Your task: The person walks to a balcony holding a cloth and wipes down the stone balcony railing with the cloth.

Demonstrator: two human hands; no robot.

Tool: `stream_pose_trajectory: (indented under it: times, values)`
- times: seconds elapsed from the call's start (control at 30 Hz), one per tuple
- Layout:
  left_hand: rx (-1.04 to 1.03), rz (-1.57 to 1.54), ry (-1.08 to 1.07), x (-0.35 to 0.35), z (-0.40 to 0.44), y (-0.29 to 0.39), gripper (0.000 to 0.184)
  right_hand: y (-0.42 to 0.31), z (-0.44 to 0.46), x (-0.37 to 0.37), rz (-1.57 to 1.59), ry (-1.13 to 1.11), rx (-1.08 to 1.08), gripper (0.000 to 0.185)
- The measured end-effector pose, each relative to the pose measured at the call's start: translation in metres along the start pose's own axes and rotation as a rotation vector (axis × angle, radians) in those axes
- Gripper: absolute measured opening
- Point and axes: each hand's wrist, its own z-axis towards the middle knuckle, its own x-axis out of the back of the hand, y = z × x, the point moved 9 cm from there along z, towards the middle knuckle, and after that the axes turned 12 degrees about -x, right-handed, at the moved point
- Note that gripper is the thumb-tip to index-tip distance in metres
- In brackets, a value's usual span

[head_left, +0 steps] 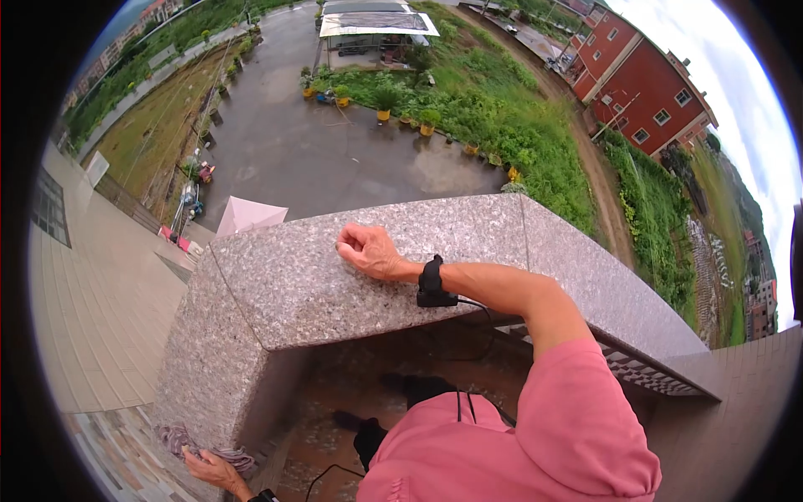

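My left hand (216,471) is at the lower left, its fingers closed on a bunched greyish-purple rag (177,438) that lies on the near left end of the speckled granite ledge (288,289). My right hand (368,251) rests on the front stretch of the same ledge, fingers curled into a loose fist, with nothing visible in it. A black band with a small box (432,283) is strapped round my right wrist, and a cable (478,304) runs from it.
The ledge bends round me, with a drop beyond it to a wet paved yard (309,159). Below stand a pale pink canopy (249,214), potted plants (385,105) and a white-roofed shelter (376,23). A red building (640,79) rises at right. Brown floor tiles (335,376) lie under my feet.
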Motion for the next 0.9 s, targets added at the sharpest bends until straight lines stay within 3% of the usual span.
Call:
stream_pose_trajectory:
  times: [0.4, 0.9]
  values:
    - [-0.091, -0.029, 0.048, 0.0, 0.0, 0.0, 0.038, 0.0, 0.0, 0.0, 0.014, 0.012, 0.002, 0.016]
    - [-0.053, -0.061, 0.066, 0.008, 0.004, 0.006, 0.039, -0.002, 0.0, -0.002, -0.04, 0.043, 0.071, 0.015]
